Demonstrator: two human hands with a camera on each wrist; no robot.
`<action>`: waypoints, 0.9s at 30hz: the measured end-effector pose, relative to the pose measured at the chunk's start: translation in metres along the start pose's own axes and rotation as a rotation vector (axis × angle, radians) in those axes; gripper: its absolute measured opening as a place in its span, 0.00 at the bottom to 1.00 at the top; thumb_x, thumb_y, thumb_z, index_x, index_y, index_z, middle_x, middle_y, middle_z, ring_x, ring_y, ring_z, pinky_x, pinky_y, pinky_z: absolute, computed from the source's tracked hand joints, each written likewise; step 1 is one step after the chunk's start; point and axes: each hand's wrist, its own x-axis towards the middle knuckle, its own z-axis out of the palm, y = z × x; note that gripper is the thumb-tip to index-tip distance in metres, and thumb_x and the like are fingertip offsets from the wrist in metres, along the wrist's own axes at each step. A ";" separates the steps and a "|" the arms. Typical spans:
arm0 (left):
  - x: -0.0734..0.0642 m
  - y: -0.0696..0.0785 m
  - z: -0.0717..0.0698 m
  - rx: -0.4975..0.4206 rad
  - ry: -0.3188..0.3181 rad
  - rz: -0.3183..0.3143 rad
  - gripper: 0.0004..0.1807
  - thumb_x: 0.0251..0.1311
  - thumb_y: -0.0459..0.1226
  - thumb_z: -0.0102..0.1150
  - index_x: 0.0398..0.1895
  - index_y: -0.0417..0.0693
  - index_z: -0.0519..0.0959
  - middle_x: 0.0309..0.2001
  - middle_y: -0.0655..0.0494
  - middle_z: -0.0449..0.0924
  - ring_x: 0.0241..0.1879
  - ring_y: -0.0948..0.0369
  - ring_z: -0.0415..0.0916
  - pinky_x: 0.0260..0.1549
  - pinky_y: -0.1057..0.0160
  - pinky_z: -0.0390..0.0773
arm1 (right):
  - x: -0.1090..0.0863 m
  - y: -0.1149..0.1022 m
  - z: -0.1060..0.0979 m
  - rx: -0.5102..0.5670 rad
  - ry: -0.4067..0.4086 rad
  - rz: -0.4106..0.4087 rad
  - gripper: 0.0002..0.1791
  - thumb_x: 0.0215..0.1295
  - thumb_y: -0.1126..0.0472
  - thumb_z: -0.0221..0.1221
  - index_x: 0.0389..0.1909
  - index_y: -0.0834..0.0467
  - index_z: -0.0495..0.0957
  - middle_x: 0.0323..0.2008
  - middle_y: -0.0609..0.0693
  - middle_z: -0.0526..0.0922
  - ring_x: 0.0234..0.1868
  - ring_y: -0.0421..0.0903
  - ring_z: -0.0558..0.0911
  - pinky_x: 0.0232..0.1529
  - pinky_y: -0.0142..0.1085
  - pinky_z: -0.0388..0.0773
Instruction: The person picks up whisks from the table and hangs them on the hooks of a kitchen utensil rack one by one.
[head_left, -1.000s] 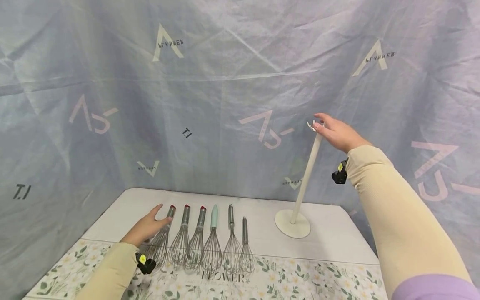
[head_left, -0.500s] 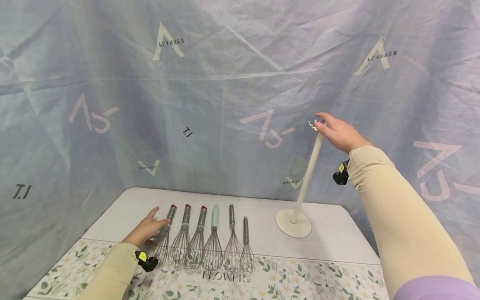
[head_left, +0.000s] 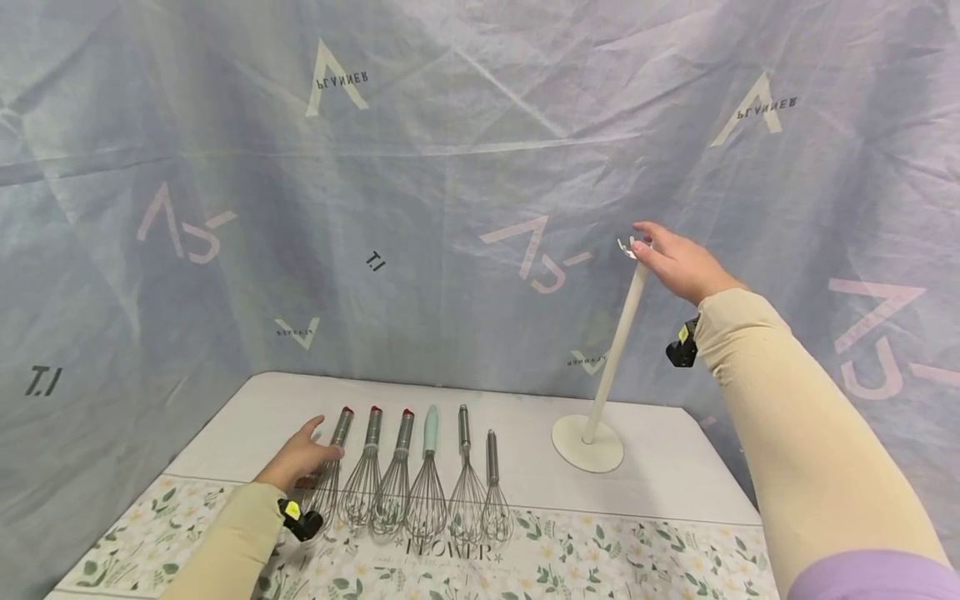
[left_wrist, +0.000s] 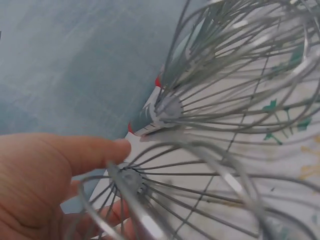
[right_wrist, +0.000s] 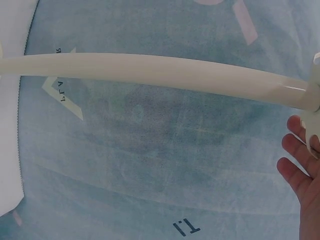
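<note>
My left hand is spread wide at the leftmost whisk, thumb on the side toward the next whisk, fingers past its collar; whether I touch it, I can't tell. Its wires partly hide those fingers. My right hand covers part of the stand's top; I can't tell if it grips. Only the right wrist view shows three fingertips near a hook; only the head view has the whole base.
</note>
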 end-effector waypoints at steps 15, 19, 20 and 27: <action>0.004 -0.002 0.005 0.062 0.051 0.036 0.36 0.66 0.38 0.57 0.74 0.32 0.61 0.65 0.24 0.66 0.55 0.38 0.75 0.43 0.45 0.80 | 0.000 -0.002 0.000 -0.015 0.015 0.002 0.36 0.81 0.41 0.37 0.77 0.62 0.56 0.69 0.72 0.66 0.65 0.71 0.70 0.62 0.65 0.64; 0.005 -0.003 0.006 0.036 0.066 0.028 0.35 0.66 0.38 0.56 0.74 0.32 0.62 0.63 0.26 0.68 0.50 0.44 0.77 0.39 0.49 0.80 | 0.000 -0.001 0.000 -0.016 0.019 0.000 0.36 0.81 0.41 0.37 0.77 0.62 0.56 0.69 0.72 0.66 0.65 0.71 0.70 0.62 0.65 0.64; 0.005 -0.003 0.006 0.029 0.066 0.027 0.35 0.66 0.38 0.56 0.74 0.32 0.62 0.62 0.26 0.69 0.48 0.45 0.78 0.37 0.50 0.81 | 0.000 0.000 0.000 -0.016 0.018 0.000 0.36 0.81 0.41 0.37 0.77 0.62 0.56 0.69 0.71 0.66 0.65 0.71 0.70 0.63 0.65 0.64; 0.004 -0.004 0.006 -0.029 0.080 0.048 0.34 0.67 0.37 0.55 0.74 0.34 0.61 0.57 0.29 0.74 0.42 0.49 0.78 0.31 0.54 0.79 | 0.002 0.000 0.000 -0.017 -0.004 0.007 0.36 0.81 0.41 0.35 0.77 0.62 0.55 0.70 0.71 0.65 0.66 0.71 0.69 0.63 0.65 0.63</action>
